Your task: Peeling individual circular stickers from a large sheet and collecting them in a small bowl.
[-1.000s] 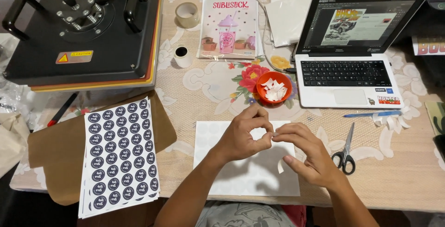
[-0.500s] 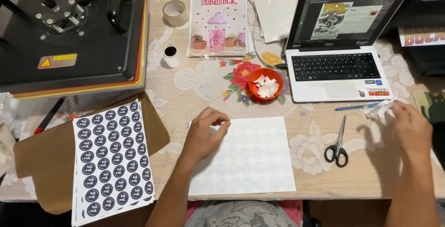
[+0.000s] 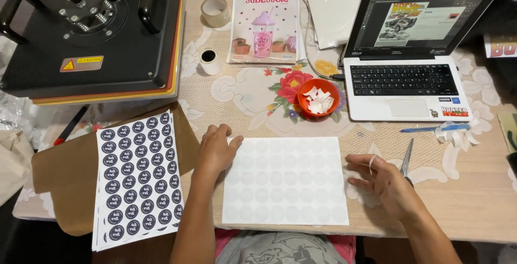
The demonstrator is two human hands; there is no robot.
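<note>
A white sheet of blank round stickers lies flat on the table in front of me. My left hand rests palm down on its upper left corner. My right hand hovers at the sheet's right edge with its fingers spread. A small white strip seems to cling to one finger. Black-handled scissors lie just right of that hand.
An orange bowl of white scraps stands behind the sheet, and an open laptop is at the back right. A black heat press fills the back left. A sheet of dark printed stickers lies on brown paper. A blue pen and tape rolls are nearby.
My right hand went out to the far right side of the table, then came back to the sheet's right edge. My left hand stayed on the sheet's corner.
</note>
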